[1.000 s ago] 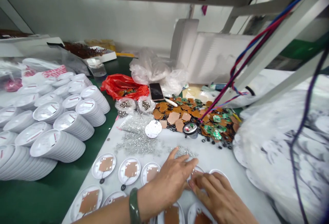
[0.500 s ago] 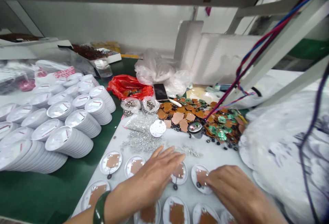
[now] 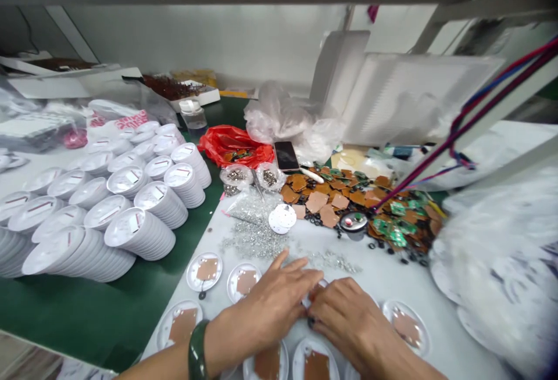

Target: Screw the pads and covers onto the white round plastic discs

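My left hand (image 3: 281, 293), with a green bangle (image 3: 198, 351) at the wrist, lies over the board with its fingers stretched and apart. Close against it, my right hand (image 3: 344, 313) has its fingers curled down and pressed together; what they grip is hidden. Between the hands shows a sliver of a white round plate with a brown square board (image 3: 317, 290) on it. A small black ring-like part (image 3: 311, 322) peeks out below my right fingertips. Around them lie similar white plates with brown boards, such as one at the left (image 3: 190, 280) and another at the right (image 3: 424, 342).
Stacks of white cups (image 3: 143, 240) stand on the green table at the left. Tiny silvery parts (image 3: 257, 237) lie ahead, beside two white discs (image 3: 282, 219). Behind are brown and green boards (image 3: 329, 214), a phone (image 3: 286, 156) and a red bag (image 3: 218, 142). Coloured wires (image 3: 418, 174) hang at right.
My right hand has moved left from another plate to the one beside my left hand. My left hand keeps its place over the plates. The view has swung slightly right.
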A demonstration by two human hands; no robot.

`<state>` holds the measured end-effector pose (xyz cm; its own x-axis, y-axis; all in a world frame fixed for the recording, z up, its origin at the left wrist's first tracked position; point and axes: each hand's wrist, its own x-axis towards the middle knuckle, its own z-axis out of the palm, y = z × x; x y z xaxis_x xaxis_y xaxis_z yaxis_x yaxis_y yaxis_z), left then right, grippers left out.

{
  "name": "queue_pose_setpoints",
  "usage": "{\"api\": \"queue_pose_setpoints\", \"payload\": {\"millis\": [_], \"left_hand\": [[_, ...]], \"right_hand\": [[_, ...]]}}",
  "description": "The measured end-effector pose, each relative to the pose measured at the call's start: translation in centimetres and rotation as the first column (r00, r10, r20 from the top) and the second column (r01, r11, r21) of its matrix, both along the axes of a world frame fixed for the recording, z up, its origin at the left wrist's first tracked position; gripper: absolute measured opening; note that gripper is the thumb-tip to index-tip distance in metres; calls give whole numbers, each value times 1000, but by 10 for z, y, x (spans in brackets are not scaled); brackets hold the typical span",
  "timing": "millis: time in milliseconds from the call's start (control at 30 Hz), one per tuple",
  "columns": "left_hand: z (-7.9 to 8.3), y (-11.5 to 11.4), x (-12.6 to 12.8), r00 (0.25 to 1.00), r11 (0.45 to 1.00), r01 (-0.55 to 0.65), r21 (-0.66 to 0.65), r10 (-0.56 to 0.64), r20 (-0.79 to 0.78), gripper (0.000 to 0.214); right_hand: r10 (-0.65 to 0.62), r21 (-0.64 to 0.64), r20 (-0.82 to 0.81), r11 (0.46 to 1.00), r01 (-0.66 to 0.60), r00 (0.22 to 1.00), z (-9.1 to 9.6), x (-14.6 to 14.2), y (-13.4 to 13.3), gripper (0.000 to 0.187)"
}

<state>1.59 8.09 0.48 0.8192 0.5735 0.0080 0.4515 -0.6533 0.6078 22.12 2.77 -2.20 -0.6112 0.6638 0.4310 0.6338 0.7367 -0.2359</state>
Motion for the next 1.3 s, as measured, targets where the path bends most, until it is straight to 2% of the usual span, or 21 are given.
{"api": "queue_pose_setpoints", "payload": {"millis": [100, 233, 500, 633, 733, 933, 1167, 1300], "left_hand": [[-1, -1, 0, 1000, 1000, -3, 7, 3, 0, 55], [-6, -1, 0, 1000, 1000, -11, 24, 11, 7, 56], [-6, -1, 4, 1000, 1000, -14, 19, 14, 0, 49], [-6, -2, 4, 1000, 999, -20, 37, 20, -1, 47], [-9, -2, 0, 1000, 999, 0, 45, 1, -24, 53], [-23, -2, -10, 997, 992, 76, 100, -78, 20, 76], [-17, 0, -2, 999, 996, 39, 76, -39, 0, 59], [-15, -1, -4, 999, 995, 42, 87, -42, 9, 66]], "right_hand": [[-2, 30, 27, 1000, 1, 1000, -8, -4, -4, 9], [-61, -4, -4, 998, 61, 998, -14, -5, -3, 14], [-190, -119, -43, 976, 184, 981, -11, -5, 4, 26], [-233, -121, -45, 966, 227, 971, -18, -11, 0, 23], [-252, -95, -54, 964, 247, 966, -23, -12, -6, 30], [-165, 12, 11, 986, 165, 986, -17, -9, -8, 38], [-91, 102, 32, 991, 88, 995, -13, -12, 15, 38], [-65, 154, 50, 986, 56, 997, -13, -12, 14, 40]]}}
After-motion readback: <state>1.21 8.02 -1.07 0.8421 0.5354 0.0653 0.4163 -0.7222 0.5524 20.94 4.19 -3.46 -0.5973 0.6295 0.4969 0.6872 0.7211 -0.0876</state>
